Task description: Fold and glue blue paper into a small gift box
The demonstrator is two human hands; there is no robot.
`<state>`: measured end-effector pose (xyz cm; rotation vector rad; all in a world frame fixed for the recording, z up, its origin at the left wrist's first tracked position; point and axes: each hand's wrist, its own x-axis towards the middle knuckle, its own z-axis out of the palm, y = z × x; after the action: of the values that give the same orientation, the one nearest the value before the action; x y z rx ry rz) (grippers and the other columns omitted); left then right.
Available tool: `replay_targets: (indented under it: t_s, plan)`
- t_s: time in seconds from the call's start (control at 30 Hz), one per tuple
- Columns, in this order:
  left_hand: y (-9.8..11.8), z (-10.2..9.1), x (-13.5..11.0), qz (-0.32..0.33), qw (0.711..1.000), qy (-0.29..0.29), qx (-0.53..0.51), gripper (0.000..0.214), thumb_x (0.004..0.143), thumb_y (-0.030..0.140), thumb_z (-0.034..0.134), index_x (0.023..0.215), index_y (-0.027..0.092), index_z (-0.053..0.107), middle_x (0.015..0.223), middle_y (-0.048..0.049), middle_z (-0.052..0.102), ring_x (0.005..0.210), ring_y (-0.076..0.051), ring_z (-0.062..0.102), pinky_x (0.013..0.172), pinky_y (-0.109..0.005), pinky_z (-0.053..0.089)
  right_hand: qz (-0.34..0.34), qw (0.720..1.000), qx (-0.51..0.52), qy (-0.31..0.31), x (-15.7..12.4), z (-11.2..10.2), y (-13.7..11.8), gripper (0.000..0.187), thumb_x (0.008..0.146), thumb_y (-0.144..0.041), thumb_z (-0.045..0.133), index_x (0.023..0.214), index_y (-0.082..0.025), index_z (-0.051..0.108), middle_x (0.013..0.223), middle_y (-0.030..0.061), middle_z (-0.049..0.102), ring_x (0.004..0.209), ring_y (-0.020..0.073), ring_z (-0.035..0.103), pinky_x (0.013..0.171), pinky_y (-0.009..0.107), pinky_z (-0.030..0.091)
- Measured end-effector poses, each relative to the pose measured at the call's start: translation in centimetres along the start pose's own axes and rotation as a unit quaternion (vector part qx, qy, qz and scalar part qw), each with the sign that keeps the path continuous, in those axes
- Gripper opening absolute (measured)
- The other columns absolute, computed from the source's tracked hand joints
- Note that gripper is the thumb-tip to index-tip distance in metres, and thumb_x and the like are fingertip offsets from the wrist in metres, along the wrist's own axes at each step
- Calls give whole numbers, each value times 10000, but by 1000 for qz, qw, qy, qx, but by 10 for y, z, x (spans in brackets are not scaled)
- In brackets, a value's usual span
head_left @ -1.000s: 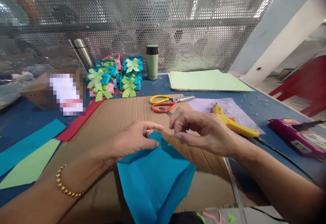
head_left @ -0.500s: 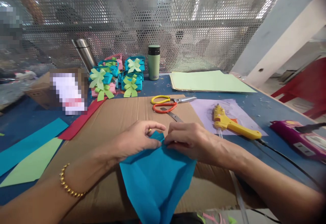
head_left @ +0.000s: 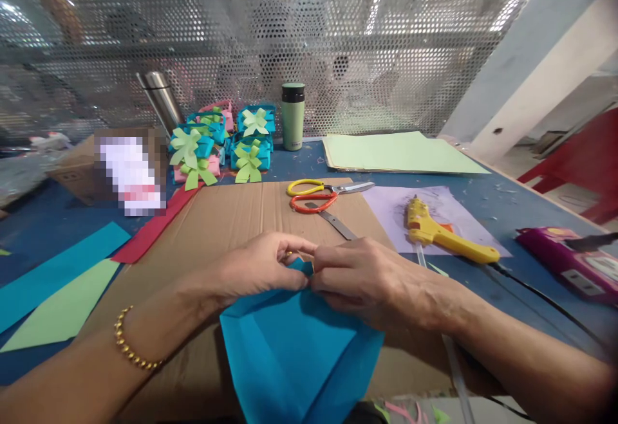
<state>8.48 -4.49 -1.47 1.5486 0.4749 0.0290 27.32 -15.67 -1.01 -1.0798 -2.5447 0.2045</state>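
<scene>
A blue sheet of folded paper (head_left: pixel 299 347) hangs toward me over the front of the cardboard. At its top edge my left hand (head_left: pixel 270 263) pinches it between thumb and fingers, a ring showing on one finger. Right beside it, my right hand (head_left: pixel 357 276) is closed on the same edge, fingertips nearly meeting those of the left. The fingers partly hide the small fold between them. Just beyond the hands lie scissors (head_left: pixel 333 193) with one yellow and one red handle, blades apart.
Brown cardboard (head_left: pixel 232 218) covers the blue table. To the right are a yellow glue gun (head_left: pixel 439 231) on purple paper (head_left: pixel 381 208) and a magenta power strip (head_left: pixel 570 263). Blue and pink paper boxes with green bows (head_left: pixel 248 160), a green tumbler (head_left: pixel 292 121) and green sheets (head_left: pixel 400 152) stand behind.
The blue paper's top edge and both hands have come slightly lower and nearer to me. The paper's front spreads wider. More of the scissors' lower blade shows.
</scene>
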Motion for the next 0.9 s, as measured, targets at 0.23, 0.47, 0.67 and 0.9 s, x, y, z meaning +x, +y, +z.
replay_targets:
  t_s: [0.23, 0.47, 0.67, 0.9]
  plan:
    - [-5, 1, 2, 3, 1000, 12, -7, 555, 662, 158, 731, 1214, 155, 678, 854, -31, 684, 808, -190, 632, 655, -262, 473, -44, 998, -33, -20, 3, -6, -6, 295, 996, -116, 382, 737, -182, 506, 793, 25, 510, 690, 140, 440, 627, 298, 345]
    - [-10, 2, 5, 4, 999, 36, -1, 475, 671, 135, 722, 1143, 177, 693, 836, -3, 653, 787, -156, 602, 638, -236, 412, -31, 999, 6, -16, 3, -4, -6, 322, 1015, -142, 371, 743, -170, 542, 792, 25, 518, 684, 134, 423, 637, 296, 355]
    - [-9, 2, 4, -2, 993, 104, 52, 489, 687, 174, 704, 1175, 203, 683, 948, -39, 702, 895, -204, 631, 735, -287, 452, 11, 992, 126, 14, 3, -5, -5, 150, 902, -73, 526, 815, -160, 612, 747, -13, 491, 708, 108, 455, 652, 240, 382]
    - [-2, -5, 4, 22, 968, 220, 120, 454, 693, 249, 696, 1145, 205, 704, 893, -35, 677, 792, -181, 597, 653, -269, 439, 106, 985, 116, 71, -1, -28, 4, 135, 800, -24, 570, 798, -155, 605, 731, -26, 548, 628, 73, 476, 556, 194, 360]
